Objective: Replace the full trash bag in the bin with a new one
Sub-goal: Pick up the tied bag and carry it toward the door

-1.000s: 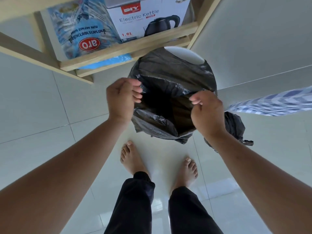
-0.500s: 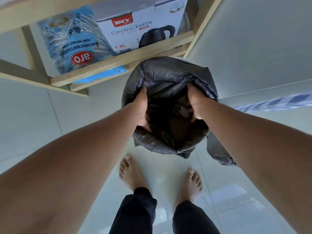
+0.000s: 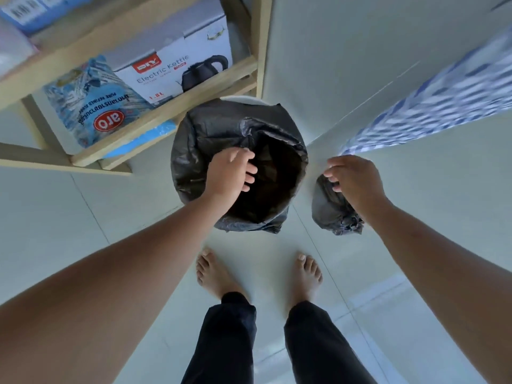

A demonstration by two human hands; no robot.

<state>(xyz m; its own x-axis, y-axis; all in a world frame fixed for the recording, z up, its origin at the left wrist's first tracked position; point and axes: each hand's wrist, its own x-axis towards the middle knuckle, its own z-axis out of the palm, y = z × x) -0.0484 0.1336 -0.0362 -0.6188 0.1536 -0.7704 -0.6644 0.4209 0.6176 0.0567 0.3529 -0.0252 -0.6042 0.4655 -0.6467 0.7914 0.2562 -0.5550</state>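
Observation:
A round white bin (image 3: 241, 98) stands on the tiled floor, lined with a black trash bag (image 3: 210, 131) whose edge is folded over the rim; its mouth gapes dark. My left hand (image 3: 230, 173) hovers at the left side of the opening, fingers spread and pointing into it, holding nothing. A full, tied black bag (image 3: 329, 214) sits on the floor just right of the bin. My right hand (image 3: 357, 181) is above that bag, fingers loosely curled and apart; no grip on it shows.
A wooden shelf (image 3: 166, 106) stands right behind the bin, holding an electric kettle box (image 3: 177, 65) and a blue sugar bag (image 3: 91, 109). A blue checked cloth (image 3: 432, 106) hangs at the right. My bare feet (image 3: 213, 273) stand just before the bin.
Both hands have come up out of the bag's inside. The left stays at the opening's left rim; the right has swung out to the right, over the full bag.

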